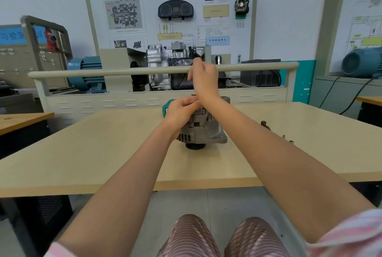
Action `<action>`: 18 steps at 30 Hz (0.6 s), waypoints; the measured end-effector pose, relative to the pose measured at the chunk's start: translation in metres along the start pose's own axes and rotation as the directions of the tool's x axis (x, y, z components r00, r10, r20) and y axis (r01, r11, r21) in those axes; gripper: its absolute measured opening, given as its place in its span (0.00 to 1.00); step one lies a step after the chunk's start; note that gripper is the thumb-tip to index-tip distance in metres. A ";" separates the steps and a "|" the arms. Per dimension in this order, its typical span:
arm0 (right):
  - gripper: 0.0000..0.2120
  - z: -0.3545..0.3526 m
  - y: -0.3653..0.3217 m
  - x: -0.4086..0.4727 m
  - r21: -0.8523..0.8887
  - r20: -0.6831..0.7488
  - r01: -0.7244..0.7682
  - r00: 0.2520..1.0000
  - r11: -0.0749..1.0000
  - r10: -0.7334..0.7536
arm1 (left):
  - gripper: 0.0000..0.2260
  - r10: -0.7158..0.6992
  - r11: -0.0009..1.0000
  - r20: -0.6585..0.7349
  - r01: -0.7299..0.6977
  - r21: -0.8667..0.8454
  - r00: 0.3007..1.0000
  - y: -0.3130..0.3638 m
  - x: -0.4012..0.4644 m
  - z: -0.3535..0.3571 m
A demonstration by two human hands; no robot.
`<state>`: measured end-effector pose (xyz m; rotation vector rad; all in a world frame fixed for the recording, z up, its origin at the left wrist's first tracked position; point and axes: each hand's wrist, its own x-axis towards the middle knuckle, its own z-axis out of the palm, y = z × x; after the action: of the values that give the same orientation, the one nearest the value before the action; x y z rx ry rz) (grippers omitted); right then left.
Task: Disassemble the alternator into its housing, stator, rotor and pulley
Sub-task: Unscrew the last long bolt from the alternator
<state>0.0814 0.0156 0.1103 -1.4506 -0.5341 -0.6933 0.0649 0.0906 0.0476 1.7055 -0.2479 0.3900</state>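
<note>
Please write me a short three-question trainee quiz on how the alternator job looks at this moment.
1. True or false: the alternator stands on the table with its pulley at the bottom.
2. Which hand is raised above the alternator: A left, B right?
3. Where do the small loose parts lie on the table relative to the alternator?

Key
1. True.
2. B; the left hand rests on the alternator's top.
3. To its right.
</note>
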 end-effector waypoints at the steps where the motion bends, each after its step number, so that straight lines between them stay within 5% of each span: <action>1: 0.20 0.001 0.003 -0.003 -0.201 0.019 0.135 0.991 0.970 -0.133 | 0.05 0.003 1.000 -0.008 -0.003 0.008 1.000 0.000 0.000 0.000; 3: 0.13 0.001 0.009 -0.009 -0.697 0.126 0.321 0.935 0.642 -0.330 | 0.10 -0.007 0.999 -0.050 0.009 0.044 0.999 0.000 0.002 0.000; 5: 0.14 0.002 0.010 -0.012 -0.899 0.209 0.313 0.922 0.305 -0.327 | 0.10 -0.020 0.997 -0.072 0.026 0.079 0.997 -0.001 0.002 0.000; 6: 0.15 0.001 0.009 -0.012 -0.918 0.221 0.304 0.926 0.254 -0.308 | 0.09 -0.020 0.996 -0.073 0.026 0.083 0.997 -0.001 0.002 0.001; 8: 0.13 -0.001 0.008 -0.012 -0.876 0.201 0.321 0.921 0.360 -0.333 | 0.10 -0.011 0.998 -0.070 0.016 0.066 0.998 -0.001 0.001 0.002; 10: 0.15 -0.003 0.005 -0.009 -0.731 0.137 0.334 0.926 0.595 -0.352 | 0.10 0.006 0.999 -0.039 -0.004 0.045 0.999 0.000 0.000 0.000; 12: 0.23 -0.004 0.002 -0.005 -0.478 0.072 0.272 0.960 0.835 -0.271 | 0.05 0.013 0.999 0.012 -0.014 0.030 1.000 0.001 -0.001 -0.002; 14: 0.25 -0.006 -0.003 0.001 -0.087 0.008 0.053 0.999 0.995 -0.052 | 0.09 0.003 0.999 0.035 -0.005 0.034 0.999 0.001 -0.001 -0.003; 16: 0.25 -0.009 -0.007 0.008 0.278 0.025 -0.172 0.985 0.945 0.171 | 0.14 -0.001 0.999 0.042 0.000 0.034 0.999 0.001 -0.002 -0.003; 18: 0.23 -0.010 -0.010 0.013 0.461 0.079 -0.263 0.963 0.847 0.256 | 0.14 -0.002 0.999 0.045 0.000 0.042 0.999 0.001 -0.002 -0.002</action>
<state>0.0827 0.0041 0.1259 -1.0421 -0.4641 -0.3050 0.0621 0.0921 0.0480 1.7570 -0.2734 0.3591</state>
